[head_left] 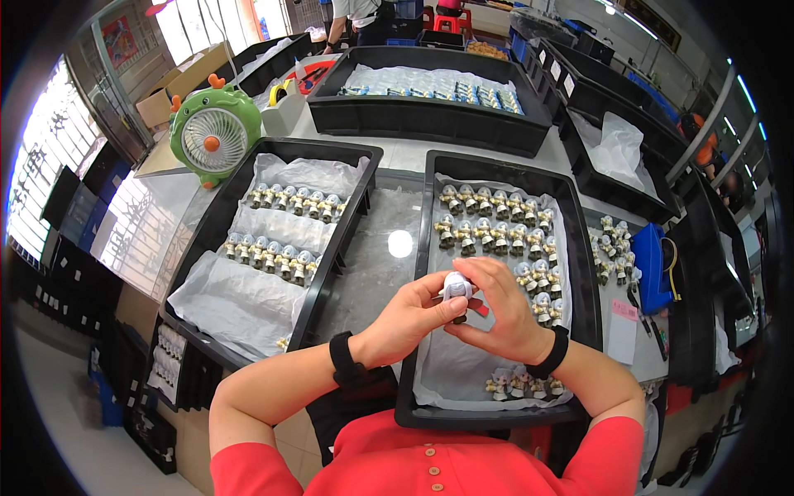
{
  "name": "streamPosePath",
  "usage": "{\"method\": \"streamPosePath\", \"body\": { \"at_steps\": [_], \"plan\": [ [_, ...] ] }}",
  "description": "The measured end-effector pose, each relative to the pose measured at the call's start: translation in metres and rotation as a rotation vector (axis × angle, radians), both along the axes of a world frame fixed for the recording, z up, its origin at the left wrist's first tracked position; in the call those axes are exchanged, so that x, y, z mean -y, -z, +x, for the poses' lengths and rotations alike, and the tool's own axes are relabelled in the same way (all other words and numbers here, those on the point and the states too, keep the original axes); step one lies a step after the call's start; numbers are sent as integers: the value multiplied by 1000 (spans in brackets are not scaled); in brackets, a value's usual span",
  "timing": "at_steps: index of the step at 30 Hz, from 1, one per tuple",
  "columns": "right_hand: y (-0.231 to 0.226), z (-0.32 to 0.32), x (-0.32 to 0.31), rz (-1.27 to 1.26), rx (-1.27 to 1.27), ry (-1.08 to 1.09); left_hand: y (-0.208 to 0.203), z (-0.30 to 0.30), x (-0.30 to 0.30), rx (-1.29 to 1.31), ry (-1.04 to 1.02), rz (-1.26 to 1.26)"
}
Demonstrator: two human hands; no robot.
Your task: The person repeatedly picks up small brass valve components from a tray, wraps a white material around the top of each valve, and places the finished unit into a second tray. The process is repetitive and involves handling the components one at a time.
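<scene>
Over the right-hand black tray (pixel 585 273), my two hands meet around a small figurine (pixel 456 286) with pale lavender hair. The thumb and fingers of my left hand (pixel 405 321) pinch it. My right hand (pixel 511 318) curls round its other side, fingertips against it. A small red piece (pixel 478 307) shows between the hands; whether it belongs to the figurine I cannot tell. Beneath and beyond my hands, rows of similar figurines (pixel 500 240) lie on white sheeting in the tray. A short row of figurines (pixel 519 383) sits at the tray's near edge.
A second black tray (pixel 192 248) with figurine rows stands left. Behind lies a large black tray (pixel 430 122) of blue-and-yellow pieces. A green fan (pixel 217 136) stands far left. Loose figurines (pixel 612 250), a blue box (pixel 653 269) and a paper slip (pixel 622 335) lie right.
</scene>
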State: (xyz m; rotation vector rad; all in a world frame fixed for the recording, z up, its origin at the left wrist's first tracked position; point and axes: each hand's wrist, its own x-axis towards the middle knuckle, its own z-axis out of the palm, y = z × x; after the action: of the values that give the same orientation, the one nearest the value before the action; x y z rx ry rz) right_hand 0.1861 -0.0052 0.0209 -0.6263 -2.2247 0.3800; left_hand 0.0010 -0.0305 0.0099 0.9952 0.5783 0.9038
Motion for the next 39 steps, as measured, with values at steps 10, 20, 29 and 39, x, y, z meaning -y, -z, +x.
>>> {"method": "streamPosePath", "body": {
  "at_steps": [10,20,29,39],
  "plan": [
    [3,6,-4,-120,36,0,7,-4,-7,193,106,-185],
    [7,5,-6,-135,38,-19,5,-4,-6,212,78,-202],
    [4,6,-5,-207,61,-36,5,-4,-7,231,89,-236],
    [3,6,-5,-331,41,-60,6,-6,-7,254,102,-258]
  ]
}}
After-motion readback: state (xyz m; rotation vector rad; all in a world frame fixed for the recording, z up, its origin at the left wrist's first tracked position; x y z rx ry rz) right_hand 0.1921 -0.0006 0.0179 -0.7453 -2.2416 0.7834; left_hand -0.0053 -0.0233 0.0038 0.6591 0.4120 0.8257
